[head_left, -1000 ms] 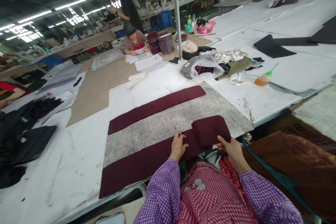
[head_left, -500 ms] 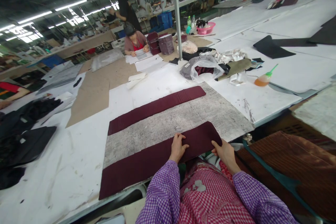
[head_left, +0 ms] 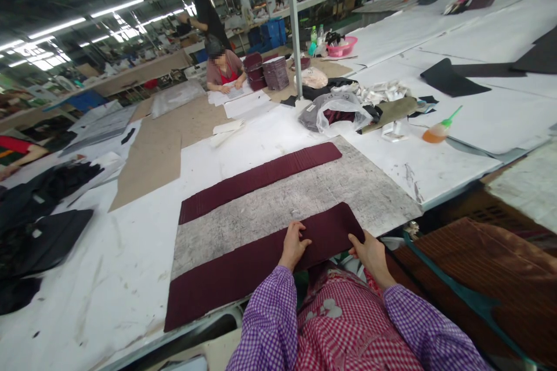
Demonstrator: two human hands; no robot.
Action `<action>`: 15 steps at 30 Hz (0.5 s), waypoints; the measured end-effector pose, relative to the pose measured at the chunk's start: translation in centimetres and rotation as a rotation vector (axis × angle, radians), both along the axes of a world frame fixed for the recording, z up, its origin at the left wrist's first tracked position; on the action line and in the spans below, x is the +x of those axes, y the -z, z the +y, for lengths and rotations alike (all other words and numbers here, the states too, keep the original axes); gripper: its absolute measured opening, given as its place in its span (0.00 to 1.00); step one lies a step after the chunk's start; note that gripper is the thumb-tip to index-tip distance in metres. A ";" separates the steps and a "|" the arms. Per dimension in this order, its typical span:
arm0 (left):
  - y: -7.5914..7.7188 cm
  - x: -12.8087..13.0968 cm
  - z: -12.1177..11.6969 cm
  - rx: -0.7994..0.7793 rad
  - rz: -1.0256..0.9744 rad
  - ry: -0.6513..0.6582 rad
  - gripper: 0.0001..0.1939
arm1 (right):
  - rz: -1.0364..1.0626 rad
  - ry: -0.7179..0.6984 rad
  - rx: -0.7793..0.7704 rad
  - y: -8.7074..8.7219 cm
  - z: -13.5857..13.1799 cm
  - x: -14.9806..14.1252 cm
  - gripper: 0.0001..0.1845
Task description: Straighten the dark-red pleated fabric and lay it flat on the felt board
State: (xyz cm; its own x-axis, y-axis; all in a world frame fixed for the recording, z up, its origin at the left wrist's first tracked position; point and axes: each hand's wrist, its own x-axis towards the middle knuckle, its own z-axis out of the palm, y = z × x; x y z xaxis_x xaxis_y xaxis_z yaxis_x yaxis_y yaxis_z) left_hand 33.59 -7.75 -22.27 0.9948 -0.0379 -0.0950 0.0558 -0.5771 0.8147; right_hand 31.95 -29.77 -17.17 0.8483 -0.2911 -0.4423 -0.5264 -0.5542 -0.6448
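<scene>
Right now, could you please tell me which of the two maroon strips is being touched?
The near maroon strip: the left hand rests on it and the right hand holds its right end. No hand touches the far strip.

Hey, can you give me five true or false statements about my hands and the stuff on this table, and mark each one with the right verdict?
1. The right hand pinches the near strip at one end. True.
2. The left hand is on the far strip. False: it is on the near strip.
3. The far strip lies on the grey board. True.
4. The two strips touch each other. False: a bare band of the board lies between them.
5. The bottle with the green tip is in the pink basin. False: the bottle is on the table, apart from the basin.
</scene>
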 end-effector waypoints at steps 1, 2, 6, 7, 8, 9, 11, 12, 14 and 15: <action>0.0 0.0 0.0 -0.008 0.003 -0.002 0.15 | -0.005 -0.005 0.003 0.0 0.0 0.0 0.13; 0.0 0.1 0.0 -0.014 0.006 -0.005 0.15 | -0.009 -0.010 0.006 0.1 0.0 0.0 0.13; 0.0 0.1 0.0 -0.026 0.015 -0.031 0.15 | -0.026 -0.022 0.014 0.1 -0.1 -0.1 0.14; 0.1 0.1 0.0 -0.026 0.016 -0.041 0.15 | -0.030 -0.022 0.015 0.1 -0.1 -0.1 0.14; 0.1 0.1 0.0 -0.024 0.017 -0.051 0.15 | -0.034 -0.021 0.017 0.1 -0.1 -0.1 0.14; 0.1 0.1 0.0 -0.021 0.018 -0.061 0.16 | -0.038 -0.021 0.019 0.2 -0.1 -0.2 0.14; 0.1 0.0 0.0 -0.011 0.017 -0.079 0.16 | -0.046 -0.022 0.024 0.3 -0.1 -0.2 0.14; 0.0 0.0 0.0 -0.004 0.017 -0.086 0.16 | -0.050 -0.022 0.026 0.4 -0.1 -0.2 0.14; -0.1 0.1 -0.1 0.015 0.017 -0.101 0.16 | -0.057 -0.023 0.025 0.6 -0.1 -0.2 0.13; -0.1 0.1 -0.2 0.029 0.018 -0.110 0.15 | -0.059 -0.024 0.023 0.7 -0.2 -0.2 0.13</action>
State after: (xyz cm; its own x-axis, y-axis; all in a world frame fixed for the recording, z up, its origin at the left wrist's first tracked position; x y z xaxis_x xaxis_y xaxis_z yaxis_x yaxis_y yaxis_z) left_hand 33.68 -7.96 -22.14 0.9909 0.0743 -0.1122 0.1344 -0.5897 0.7963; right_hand 31.75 -29.93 -17.92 0.8799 -0.2604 -0.3974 -0.4734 -0.5512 -0.6871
